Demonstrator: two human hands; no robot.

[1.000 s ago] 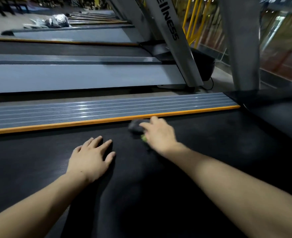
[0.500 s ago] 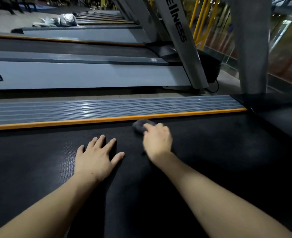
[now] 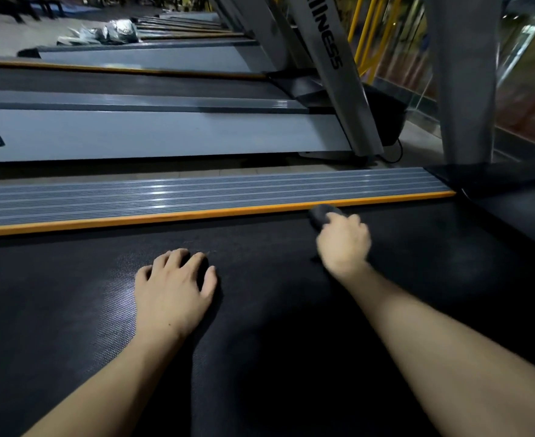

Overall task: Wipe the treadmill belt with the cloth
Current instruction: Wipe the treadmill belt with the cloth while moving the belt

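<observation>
Right hand [image 3: 343,242] clenched on dark cloth [image 3: 321,214], pressing it onto treadmill belt [image 3: 291,310] just beside orange edge strip [image 3: 197,214] to scrub there, left hand [image 3: 173,288] empty, flat on belt, likely bracing.

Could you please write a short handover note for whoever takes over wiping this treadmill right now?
Right hand: closed on the dark cloth, pressing it onto the treadmill belt right beside the orange edge strip, towards the front end.
Left hand: flat on the belt, fingers spread, holding nothing.
Done: cannot tell from the belt which parts are wiped.
Left: probably the middle and near side of the belt; sweep the cloth back from the far edge.
</observation>
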